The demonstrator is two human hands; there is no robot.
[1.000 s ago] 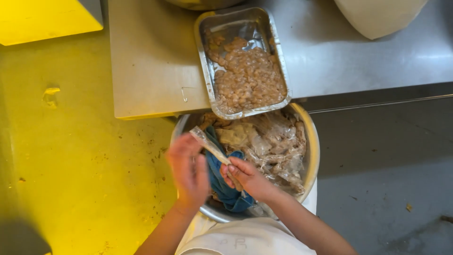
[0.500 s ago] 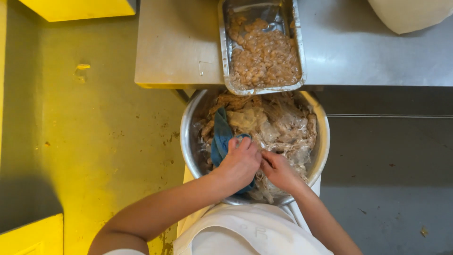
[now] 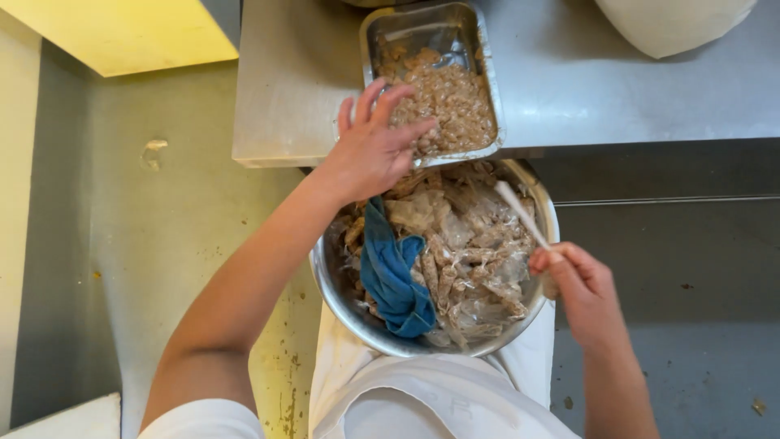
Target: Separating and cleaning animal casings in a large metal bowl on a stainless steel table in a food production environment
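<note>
Fingers spread, the left hand (image 3: 374,150) reaches over the foil tray (image 3: 487,89) of brown filling on the worktop (image 3: 617,89), just beyond the steel bowl (image 3: 329,280). Beside the bowl's right rim, the right hand (image 3: 581,289) pinches a pale casing strip (image 3: 520,213); a blue cloth (image 3: 390,280) lies inside.
</note>
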